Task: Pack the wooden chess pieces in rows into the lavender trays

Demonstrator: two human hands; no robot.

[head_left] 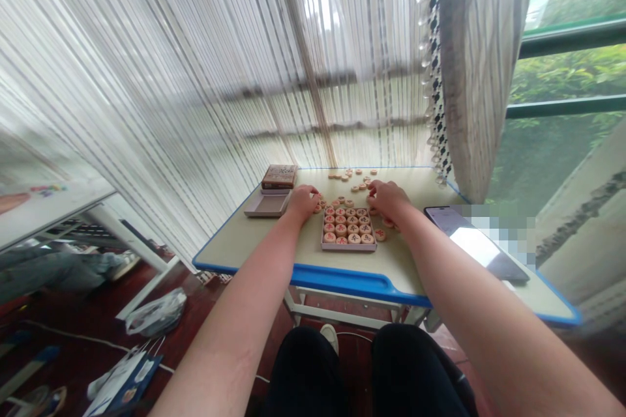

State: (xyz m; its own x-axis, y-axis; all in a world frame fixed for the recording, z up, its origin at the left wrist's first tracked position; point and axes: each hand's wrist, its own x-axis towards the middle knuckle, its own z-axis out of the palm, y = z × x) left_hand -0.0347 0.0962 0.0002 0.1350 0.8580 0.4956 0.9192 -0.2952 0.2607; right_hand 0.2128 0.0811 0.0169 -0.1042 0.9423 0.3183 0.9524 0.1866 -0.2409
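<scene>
A shallow box tray (349, 247) stands on the table in front of me, holding rows of round wooden xiangqi pieces (342, 229) with red and dark characters. At its far left corner my left hand (304, 201) reaches in among loose pieces (323, 204), fingers curled at a xiangqi piece that they partly hide. My right hand (390, 196) is beyond the tray's far right corner, its fingertips closed around a piece mostly hidden from view. More pieces lie under and beside that wrist, and one red-marked piece (380, 234) rests just right of the tray.
Several loose pieces (345, 178) lie scattered towards the table's far edge. At the back left are a patterned box (280, 176) and a shallow open lid (268, 203). A phone-like device (474, 244) lies under my right forearm. String curtains (274, 65) hang behind the blue-edged table (259, 244).
</scene>
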